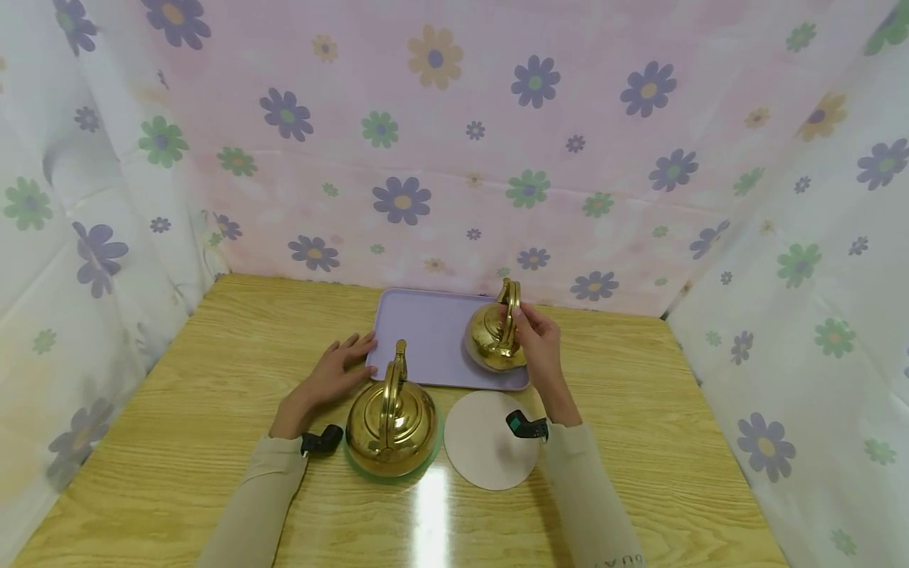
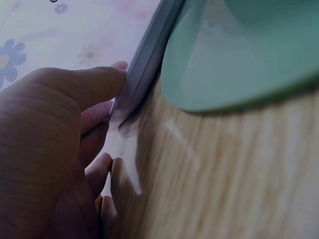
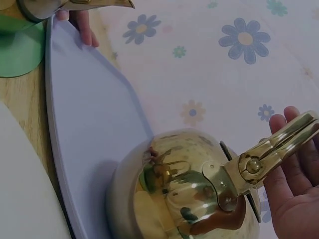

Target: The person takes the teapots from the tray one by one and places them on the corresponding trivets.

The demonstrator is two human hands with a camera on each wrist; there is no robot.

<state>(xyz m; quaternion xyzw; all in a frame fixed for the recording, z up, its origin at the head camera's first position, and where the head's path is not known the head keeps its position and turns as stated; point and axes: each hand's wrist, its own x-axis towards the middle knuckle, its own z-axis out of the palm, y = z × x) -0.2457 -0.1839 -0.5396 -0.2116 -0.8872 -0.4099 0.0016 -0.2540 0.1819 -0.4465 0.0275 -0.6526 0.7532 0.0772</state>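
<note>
Right hand (image 1: 543, 347) grips small kettle (image 1: 486, 347)

It holds the handle (image 1: 516, 293) at the right end of the tray (image 1: 433, 339); the left hand (image 1: 334, 372), fingers spread, touches the tray's left edge; the large kettle (image 1: 415, 422) stands near left on a green mat (image 2: 224, 69), beside a white mat (image 1: 483, 442).

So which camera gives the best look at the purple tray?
The head view: the purple tray shows nearly whole, though the kettle at right hides part. The left wrist view shows just an edge; the right wrist view, a long stretch, cut off below.
</note>
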